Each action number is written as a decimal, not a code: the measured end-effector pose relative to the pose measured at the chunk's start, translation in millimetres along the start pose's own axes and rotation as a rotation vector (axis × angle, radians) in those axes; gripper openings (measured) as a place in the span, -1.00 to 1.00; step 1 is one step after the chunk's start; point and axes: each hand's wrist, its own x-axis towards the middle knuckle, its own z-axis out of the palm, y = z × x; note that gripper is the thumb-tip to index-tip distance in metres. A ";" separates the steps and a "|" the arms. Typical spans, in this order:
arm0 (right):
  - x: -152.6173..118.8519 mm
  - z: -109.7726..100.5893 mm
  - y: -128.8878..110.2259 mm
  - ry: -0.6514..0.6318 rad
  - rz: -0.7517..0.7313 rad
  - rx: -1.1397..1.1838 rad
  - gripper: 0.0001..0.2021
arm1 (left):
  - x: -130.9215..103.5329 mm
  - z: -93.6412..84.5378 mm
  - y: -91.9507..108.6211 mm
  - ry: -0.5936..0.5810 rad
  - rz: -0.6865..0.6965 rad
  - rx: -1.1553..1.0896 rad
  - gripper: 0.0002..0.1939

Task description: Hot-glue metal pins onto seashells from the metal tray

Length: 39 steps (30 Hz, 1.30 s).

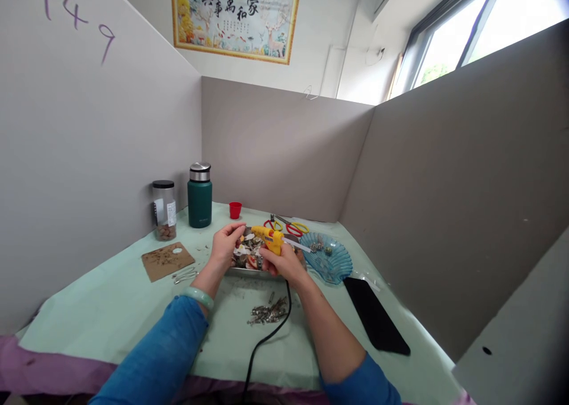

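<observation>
My right hand [283, 262] is wrapped round the handle of a yellow hot glue gun [270, 238], whose nozzle points left toward my other hand. A white glue stick [297, 245] sticks out of its back, and its black cord [267, 338] runs down over the table's front edge. My left hand [226, 242] is pinched close by the nozzle; what its fingertips hold is too small to make out. Under both hands lies a metal tray [253, 272] filled with shells [251, 261], partly hidden by the hands and the glue gun.
Small metal pieces [269, 311] lie in front of the tray. At right are a blue shell-shaped plate [333, 262] and a black flat object [376, 316]. Scissors [296, 227] and a red cup [235, 210] stand behind. At left are cardboard [166, 261], a jar [164, 212] and a green bottle [200, 200].
</observation>
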 end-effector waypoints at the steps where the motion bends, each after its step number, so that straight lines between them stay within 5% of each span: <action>1: 0.0 0.0 -0.1 0.003 0.004 0.001 -0.79 | 0.0 0.1 0.1 -0.001 -0.003 -0.003 -0.55; 39: 2.8 -1.3 7.3 -0.002 -0.024 -0.040 -0.78 | -3.5 1.7 4.9 0.019 -0.020 0.044 -0.61</action>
